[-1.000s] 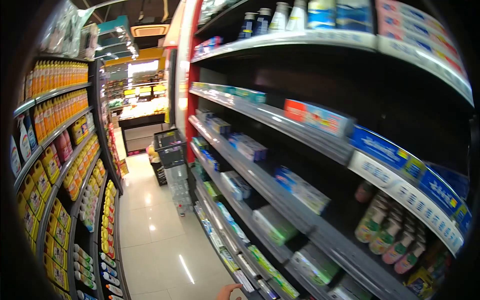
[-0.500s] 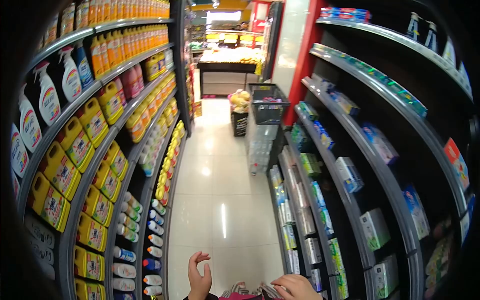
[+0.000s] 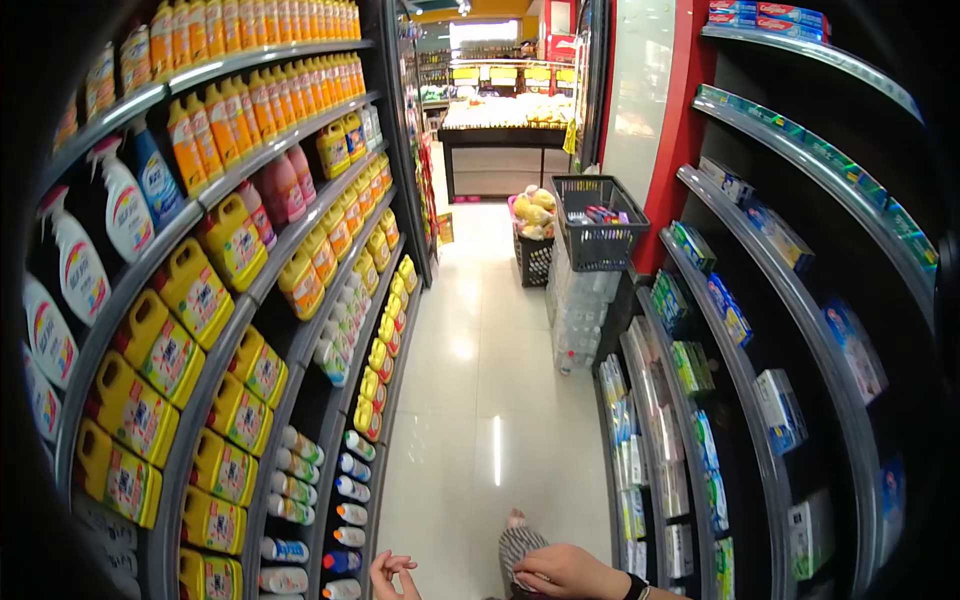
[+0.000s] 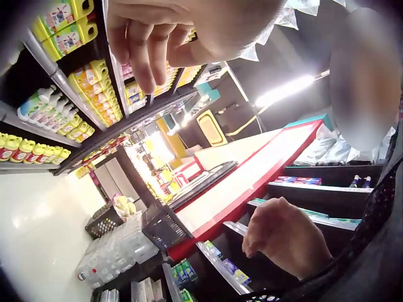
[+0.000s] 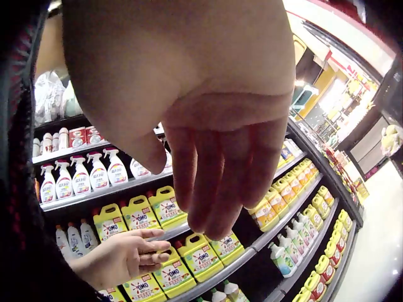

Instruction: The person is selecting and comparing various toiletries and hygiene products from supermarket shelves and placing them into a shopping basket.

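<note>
Low in the head view, my left hand [image 3: 392, 577] is held up with loosely bent fingers and nothing in them. My right hand [image 3: 568, 571] hangs relaxed in front of a striped trouser leg [image 3: 522, 545], also holding nothing. The right wrist view shows the right hand [image 5: 214, 126] large, its fingers loosely extended. Beyond it stand yellow detergent jugs [image 5: 200, 257] and white spray bottles [image 5: 80, 178] on the left-hand shelves. Both hands are over the aisle, apart from the shelves.
A tiled aisle floor [image 3: 450, 400] runs between the shelves. Ahead on the right, a dark shopping basket [image 3: 600, 230] sits on stacked bottle packs [image 3: 580, 310], with another basket [image 3: 533, 262] beside it. Boxed goods [image 3: 780, 410] line the right shelves. A produce stand [image 3: 505, 140] is farther off.
The view has swung left from the right-hand shelves to face along the aisle, and the stacked basket appears nearer. Both hands have come into view, empty.
</note>
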Demonstrator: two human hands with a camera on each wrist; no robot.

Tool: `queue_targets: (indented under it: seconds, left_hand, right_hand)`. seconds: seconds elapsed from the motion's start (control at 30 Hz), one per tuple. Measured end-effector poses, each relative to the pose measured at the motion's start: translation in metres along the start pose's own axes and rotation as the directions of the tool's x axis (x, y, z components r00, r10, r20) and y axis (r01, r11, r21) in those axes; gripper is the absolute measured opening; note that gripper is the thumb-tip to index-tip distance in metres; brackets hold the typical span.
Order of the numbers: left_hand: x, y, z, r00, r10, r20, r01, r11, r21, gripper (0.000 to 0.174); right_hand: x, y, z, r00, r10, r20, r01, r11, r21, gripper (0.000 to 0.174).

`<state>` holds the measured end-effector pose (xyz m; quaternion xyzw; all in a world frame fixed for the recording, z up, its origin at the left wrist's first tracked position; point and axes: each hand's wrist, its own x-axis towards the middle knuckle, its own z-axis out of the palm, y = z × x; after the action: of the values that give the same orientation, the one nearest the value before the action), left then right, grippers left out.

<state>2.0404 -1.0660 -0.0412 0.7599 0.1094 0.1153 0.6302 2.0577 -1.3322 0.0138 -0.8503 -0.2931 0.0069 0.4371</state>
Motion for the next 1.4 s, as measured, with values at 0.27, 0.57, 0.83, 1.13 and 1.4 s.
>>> queue_targets:
  seconds: [0.27, 0.57, 0.83, 1.13, 1.4]
  left_hand:
    - [0.161, 0.066, 0.140, 0.968, 0.181, 0.175, -0.180, 0.983, -0.022, 0.028]
    - [0.290, 0.079, 0.248, 0.964, 0.126, 0.234, -0.133, 0.991, 0.014, 0.030]
    - [0.448, 0.044, 0.325, 0.953, 0.162, 0.255, -0.151, 0.987, -0.063, 0.038]
    - [0.701, 0.033, 0.385, 0.958, 0.195, 0.212, -0.166, 0.975, -0.147, 0.036]
    - [0.822, 0.062, 0.487, 0.919, 0.174, 0.353, -0.146, 0.984, -0.104, 0.032]
  right_hand:
    - [0.101, 0.097, -0.120, 0.990, 0.133, -0.037, -0.135, 0.989, -0.066, 0.021]
    - [0.161, 0.197, -0.190, 0.940, 0.231, -0.253, -0.242, 0.970, -0.013, 0.018]
    - [0.282, 0.294, -0.233, 0.923, 0.255, -0.288, -0.293, 0.952, -0.094, 0.017]
    - [0.500, 0.378, -0.318, 0.935, 0.244, -0.258, -0.277, 0.956, -0.098, 0.019]
    - [0.569, 0.475, -0.361, 0.895, 0.360, -0.264, -0.399, 0.910, -0.114, 0.020]
